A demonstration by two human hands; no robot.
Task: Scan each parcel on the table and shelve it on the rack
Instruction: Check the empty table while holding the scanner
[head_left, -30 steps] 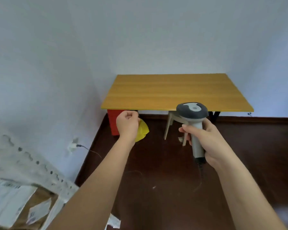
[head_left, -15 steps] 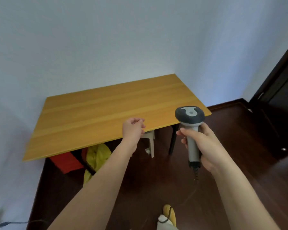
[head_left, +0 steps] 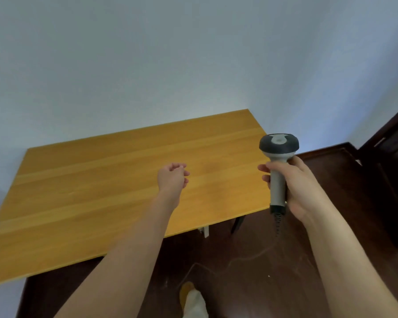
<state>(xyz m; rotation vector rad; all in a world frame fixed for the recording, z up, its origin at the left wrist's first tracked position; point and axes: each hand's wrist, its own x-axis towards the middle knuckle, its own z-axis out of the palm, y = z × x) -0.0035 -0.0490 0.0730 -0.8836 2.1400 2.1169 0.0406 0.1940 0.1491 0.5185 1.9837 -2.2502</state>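
Down by the dark floor [head_left: 251,283] there's a foot [head_left: 192,301], then the right hand [head_left: 294,187] wrapped round a handheld barcode scanner [head_left: 278,171] at the wooden table [head_left: 101,191] edge, left hand [head_left: 172,177] loosely curled, holding nothing, above the tabletop, pale wall [head_left: 147,65] behind.

wooden table [head_left: 101,184] | against wall | dark floor [head_left: 251,271] | cable [head_left: 246,260] on floor

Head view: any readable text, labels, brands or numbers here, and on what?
None readable. The scanner in the right hand shows a pale mark on its dark head, but no legible letters. The table, wall, floor and left hand bear no text.
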